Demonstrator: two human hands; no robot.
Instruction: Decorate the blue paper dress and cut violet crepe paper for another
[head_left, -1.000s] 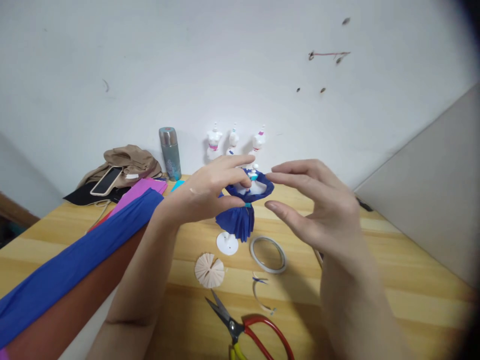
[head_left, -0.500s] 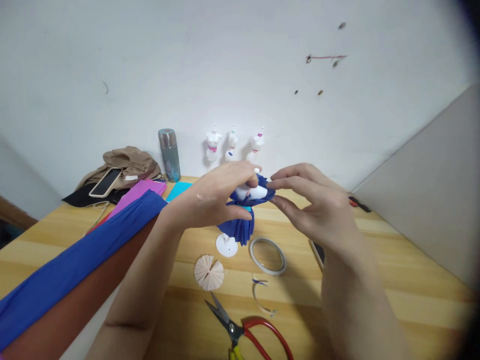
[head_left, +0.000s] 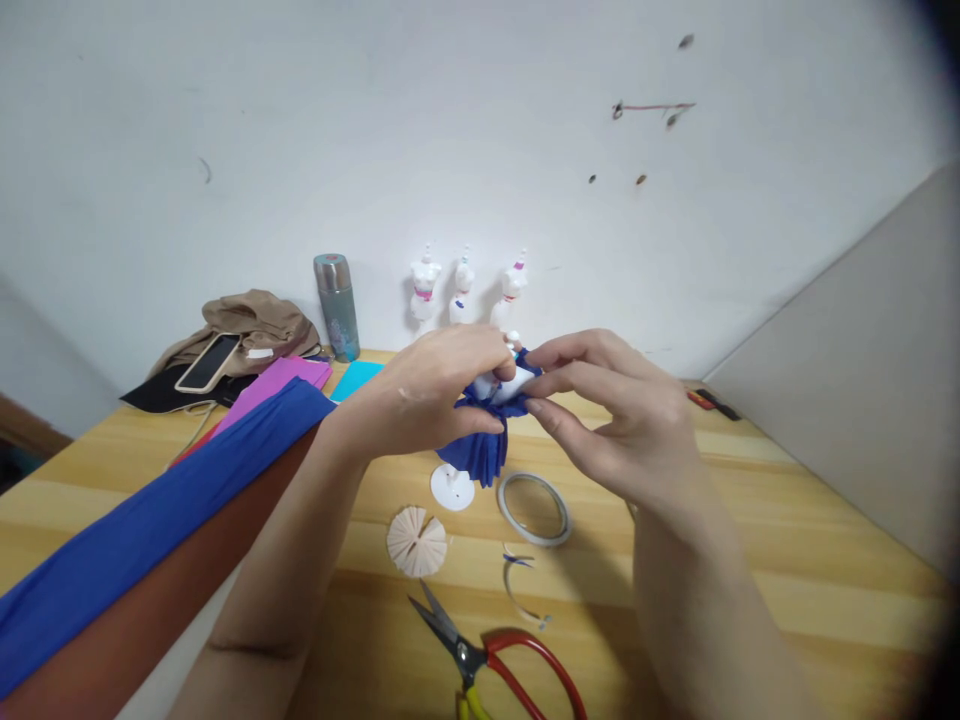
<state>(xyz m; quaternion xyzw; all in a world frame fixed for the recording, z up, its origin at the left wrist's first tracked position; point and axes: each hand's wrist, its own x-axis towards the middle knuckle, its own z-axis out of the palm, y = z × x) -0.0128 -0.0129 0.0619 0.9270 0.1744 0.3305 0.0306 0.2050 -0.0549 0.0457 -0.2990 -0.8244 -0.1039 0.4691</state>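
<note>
White dress-form figurine wrapped in dark-blue crinkly paper (head_left: 517,386) is what you've got on the go, right around the middle of the pale striped wood counter (head_left: 810,500). It's leaning to your right, and I can't tell if it's resting on its base or lifted.

Your left hand (head_left: 442,385) looks like the steadying one: grip wrapped round the torso, thumb across the front, other fingertips partly hidden. Your right hand (head_left: 637,420) has its grip pinched on the right edge of the blue. The big scissors with red and yellow handles (head_left: 469,660) lie nearer you, behind them the flat white ring (head_left: 544,541), neither in use.

Under your left thumb hangs the fan-pleated dark-blue skirt (head_left: 478,457). What your right fingers have is the gathered dark-blue ruffle (head_left: 516,406) just above it, so I'd call this the shaping step. Next move, imo, calls for a firm left and a light right, nudging bit by bit along the rim. Paper that thin probably creases or tears if you yank.
</note>
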